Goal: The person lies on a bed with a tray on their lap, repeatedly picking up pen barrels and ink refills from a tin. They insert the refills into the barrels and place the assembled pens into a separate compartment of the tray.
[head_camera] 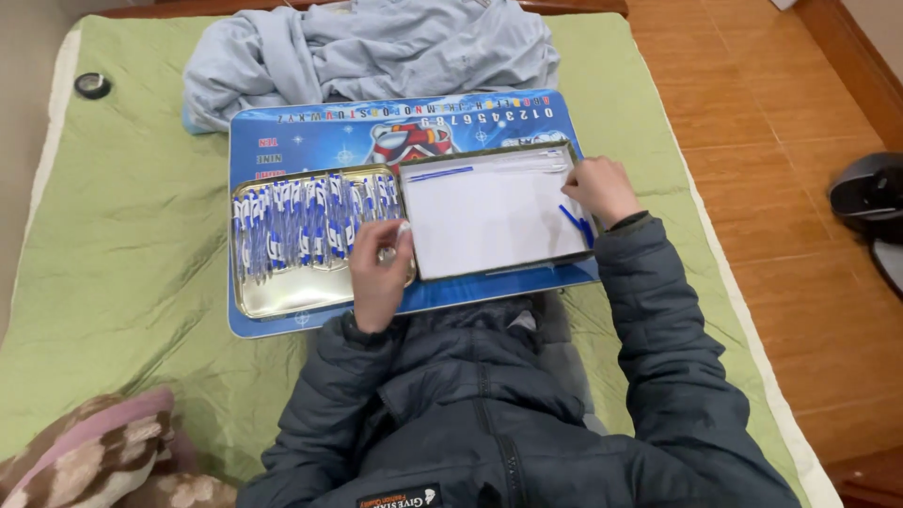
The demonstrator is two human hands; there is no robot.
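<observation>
Sitting on a bed spread with a green sheet (122, 245), a person in a dark padded jacket (527, 414) works over a blue play board (320, 141) laid flat in front of them. A pale blue garment (367, 47) lies crumpled at the far edge of the board, and a brown-and-pink blanket (94, 452) shows at the near left corner. On the board sit two trays side by side: a shiny metal tray (282, 293) on the left, packed with rows of blue-and-white pens (301, 226), and a white box (489, 221) on the right, nearly bare but for one blue pen (440, 173) at its far left corner. The left hand (379, 268) rests on the near right corner of the metal tray, fingers curled; whether it grips anything cannot be told. The right hand (602, 188) hovers over the right side of the box, loosely closed, with blue pens (576, 224) lying just below it. Judging from the layout, laying each pen parallel to the first would keep the box orderly.
</observation>
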